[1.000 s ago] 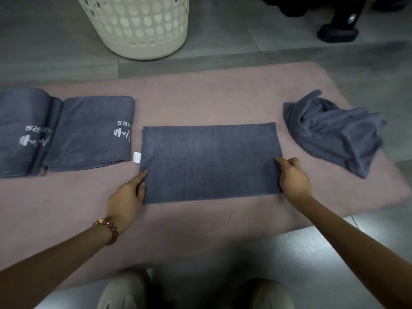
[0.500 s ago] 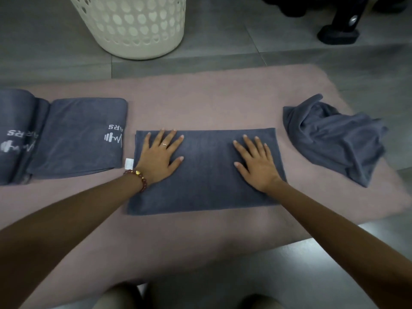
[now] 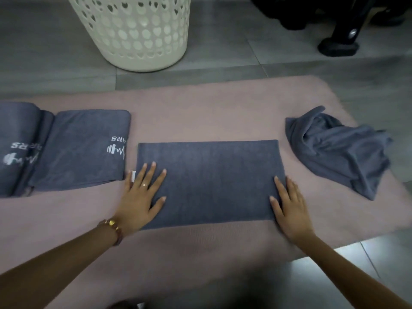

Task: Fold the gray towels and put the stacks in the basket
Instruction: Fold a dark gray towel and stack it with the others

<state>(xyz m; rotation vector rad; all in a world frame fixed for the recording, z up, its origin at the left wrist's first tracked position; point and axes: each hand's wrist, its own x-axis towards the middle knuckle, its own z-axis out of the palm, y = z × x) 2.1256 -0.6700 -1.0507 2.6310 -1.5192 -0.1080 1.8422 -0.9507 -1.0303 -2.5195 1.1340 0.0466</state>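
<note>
A gray towel point(image 3: 211, 181), folded into a flat rectangle, lies in the middle of the pink mat point(image 3: 200, 112). My left hand point(image 3: 142, 197) rests flat on its left end, fingers spread. My right hand point(image 3: 289, 206) lies flat on its right edge. Neither hand grips anything. To the left sit two folded gray towels with white logos, one point(image 3: 82, 148) beside the flat towel and another point(image 3: 17, 148) at the frame's edge. A crumpled gray towel point(image 3: 338, 150) lies at the mat's right end. The cream perforated basket point(image 3: 133, 32) stands on the floor beyond the mat.
Gray floor tiles point(image 3: 267, 56) surround the mat. A black stand foot point(image 3: 338, 46) sits at the far right on the floor. A small white tag point(image 3: 133, 176) pokes out at the flat towel's left edge.
Both hands went from pinching the towel's near corners to lying flat on it, then slid outward from its middle to its left and right ends.
</note>
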